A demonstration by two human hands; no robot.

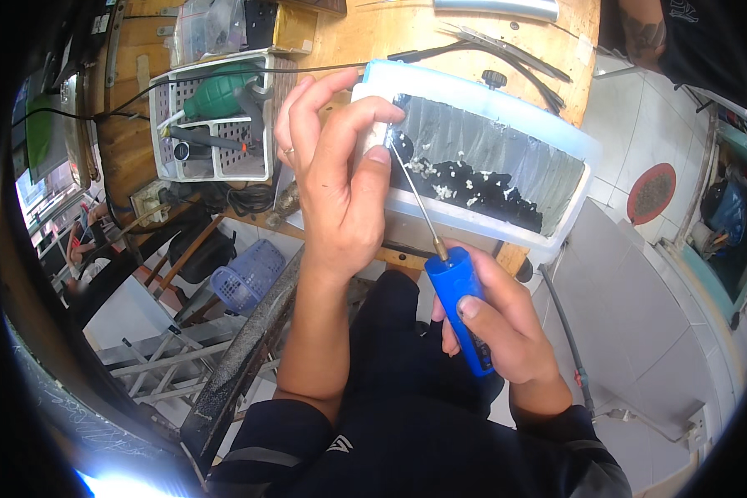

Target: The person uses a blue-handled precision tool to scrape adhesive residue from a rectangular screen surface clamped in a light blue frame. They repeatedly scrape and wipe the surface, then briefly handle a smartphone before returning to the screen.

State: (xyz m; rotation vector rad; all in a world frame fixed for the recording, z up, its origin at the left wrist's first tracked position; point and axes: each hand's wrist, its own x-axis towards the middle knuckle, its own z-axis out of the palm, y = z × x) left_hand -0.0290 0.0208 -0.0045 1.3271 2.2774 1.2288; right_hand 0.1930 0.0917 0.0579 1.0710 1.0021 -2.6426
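One tool (452, 282) clamped in your right hand (510, 324); left hand (338, 178) at left end of panel (490, 141), grip unclear. Keep tip (394, 149) shallow, clear of left thumb (377, 158).

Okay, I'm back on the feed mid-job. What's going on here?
The person's right hand grips a blue-handled tool with a thin metal shaft, its tip at the left end of a flat grey rectangular panel. The left hand is at that same end, thumb and index finger close to the tip. The panel lies on a pale-blue translucent rectangular holder. White crumbs dot an uneven black area along its near side.
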